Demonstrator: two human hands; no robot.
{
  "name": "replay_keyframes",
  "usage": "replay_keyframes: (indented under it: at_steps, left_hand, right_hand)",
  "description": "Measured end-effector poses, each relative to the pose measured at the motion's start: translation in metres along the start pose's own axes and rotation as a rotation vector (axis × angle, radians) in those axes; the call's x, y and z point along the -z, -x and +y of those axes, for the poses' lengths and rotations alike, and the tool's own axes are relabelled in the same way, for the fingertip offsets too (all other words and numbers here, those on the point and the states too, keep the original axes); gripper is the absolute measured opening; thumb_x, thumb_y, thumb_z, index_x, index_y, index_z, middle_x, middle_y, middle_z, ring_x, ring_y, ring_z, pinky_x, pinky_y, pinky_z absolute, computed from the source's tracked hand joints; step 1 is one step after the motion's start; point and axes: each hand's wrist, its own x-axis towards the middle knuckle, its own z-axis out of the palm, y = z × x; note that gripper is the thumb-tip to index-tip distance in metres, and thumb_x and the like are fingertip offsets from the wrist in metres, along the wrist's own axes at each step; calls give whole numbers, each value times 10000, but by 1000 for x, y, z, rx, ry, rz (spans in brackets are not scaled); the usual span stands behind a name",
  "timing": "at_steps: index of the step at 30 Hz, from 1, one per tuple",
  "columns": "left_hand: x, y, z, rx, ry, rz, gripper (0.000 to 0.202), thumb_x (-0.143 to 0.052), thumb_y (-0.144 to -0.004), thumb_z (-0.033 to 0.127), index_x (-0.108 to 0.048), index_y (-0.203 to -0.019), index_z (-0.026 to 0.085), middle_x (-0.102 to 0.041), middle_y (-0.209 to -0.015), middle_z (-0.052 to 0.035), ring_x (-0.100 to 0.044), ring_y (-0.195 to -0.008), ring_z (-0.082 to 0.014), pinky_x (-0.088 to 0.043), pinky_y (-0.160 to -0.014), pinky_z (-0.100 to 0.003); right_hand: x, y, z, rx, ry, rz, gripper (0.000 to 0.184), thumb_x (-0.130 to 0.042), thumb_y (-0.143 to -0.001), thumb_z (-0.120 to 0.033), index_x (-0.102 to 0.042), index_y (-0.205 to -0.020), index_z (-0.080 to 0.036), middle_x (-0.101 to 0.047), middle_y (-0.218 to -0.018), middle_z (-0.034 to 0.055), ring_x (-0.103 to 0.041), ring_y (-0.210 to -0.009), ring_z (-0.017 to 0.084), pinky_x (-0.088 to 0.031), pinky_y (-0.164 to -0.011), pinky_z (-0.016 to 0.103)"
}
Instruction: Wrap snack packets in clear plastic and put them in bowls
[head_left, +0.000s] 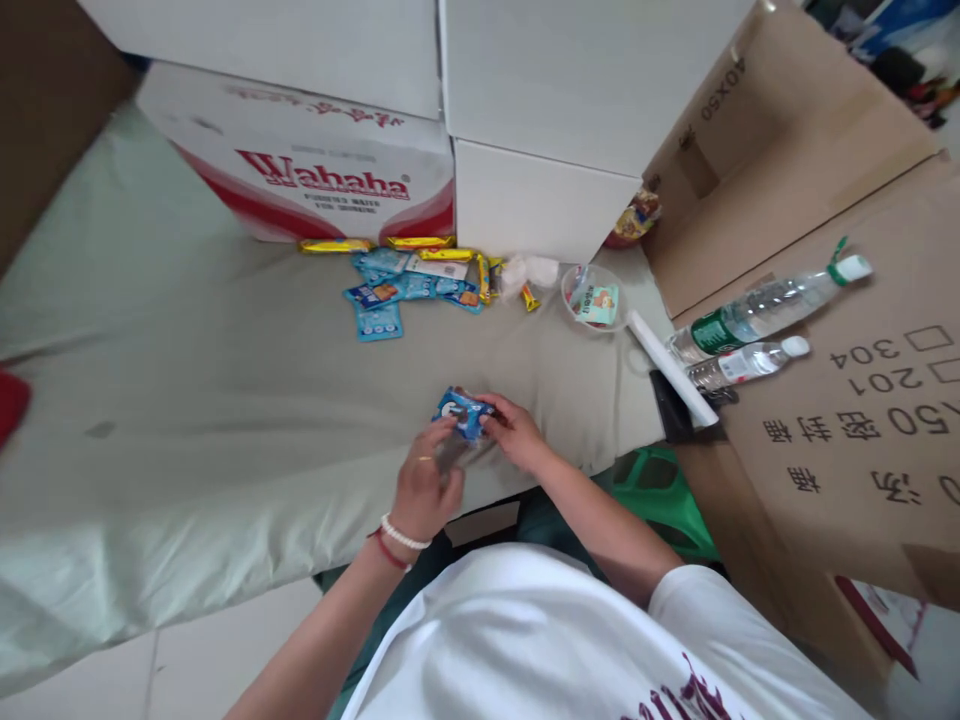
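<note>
One head-worn view, forward and steeply down over the white shirt (517, 640), near the hands (424, 488) (516, 437) and tabletop (262, 400).

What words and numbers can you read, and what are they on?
"Wahaha": white box.
"40X50", upside down: rear cardboard panel.
"304", "201", "50", "密封", "汤", upside down: front cardboard panel.
Too small or blurred: smaller print on the white box, the held blue packet, blue packets, bottle labels.
Shirt lettering: folded and cut off, unreadable.

Left hand (429, 478) loosely spread; right hand (514, 432) pinched — both close together.
</note>
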Motion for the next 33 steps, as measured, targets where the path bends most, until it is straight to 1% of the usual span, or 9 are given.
replay_keyframes:
  at_steps: [3,7,10,12,15,18,23,28,33]
  left_hand:
    - [37,16,-16,110,-120,0,279,-569,-888,195,-606,-1161,240,-685,-1294,-134,-661,-1246,-296,-579,-1039,-507]
    - [89,56,-40,212,-271,47,96,-622,-853,285,-659,-936,258,-706,-1189,-125,-661,-1209,-360,-563,-1034,-588]
    - [106,82,-46,321,-301,81,61,-606,-840,336,-649,-883,331,-721,-1128,-22,-661,-1183,-355,-539,-1053,-649]
    - [104,93,-47,384,-331,118,63,-601,-815,336,-637,-861,359,-725,-1099,29,-661,-1197,-347,-532,-1060,-661]
    - [92,102,-54,381,-439,179,92,-645,-724,272,-635,-814,288,-743,-1029,-45,-697,-1148,-378,-569,-983,-632]
    - [83,104,-62,305,-529,215,94,-656,-676,222,-626,-761,248,-745,-948,-109,-725,-1067,-395,-598,-886,-595]
    - [82,99,-56,294,-528,259,90,-608,-722,246,-599,-784,310,-731,-919,-2,-733,-1013,-335,-621,-859,-589]
    - [95,85,-37,559,-512,397,311,-644,-788,398,-425,-612,265,-520,-604,17,-551,-617,-197,-497,-593,-361]
    - [108,76,-31,741,-446,298,579,-554,-916,486,-242,-499,233,-208,-473,50,-245,-464,-109,-251,-485,-285]
  right_hand:
    - [56,-1,-19,50,-5,131,407,-642,-925,-420,-667,-1316,-309,-722,-1193,49,-689,-1016,213,-597,-870,359]
    - [180,-29,-70,136,36,569,447,-533,-975,-395,-557,-1418,-340,-653,-1322,76,-670,-1088,219,-592,-818,355]
    - [261,-75,-101,101,45,747,409,-477,-993,-334,-535,-1396,-295,-659,-1198,91,-670,-926,193,-571,-729,326]
    - [289,-109,-111,26,40,756,322,-492,-986,-307,-595,-1285,-250,-661,-1034,75,-645,-788,179,-554,-678,314]
    - [292,-146,-113,-109,171,672,249,-547,-985,-324,-651,-1167,-191,-641,-874,65,-619,-695,187,-544,-659,339]
    - [276,-158,-110,-259,557,651,317,-666,-943,-327,-666,-1218,-168,-691,-947,111,-665,-801,233,-542,-757,394]
    - [265,-149,-108,-289,1217,616,473,-798,-871,-324,-684,-1302,-168,-635,-1340,252,-656,-1150,354,-476,-942,462]
    - [263,-137,-111,-210,1230,725,460,-768,-906,-309,-641,-1316,-142,-641,-1295,263,-669,-1095,376,-479,-900,472]
    - [242,-134,-137,71,1189,867,272,-492,-1058,-299,-604,-1270,-170,-692,-1143,186,-654,-1012,316,-450,-858,419]
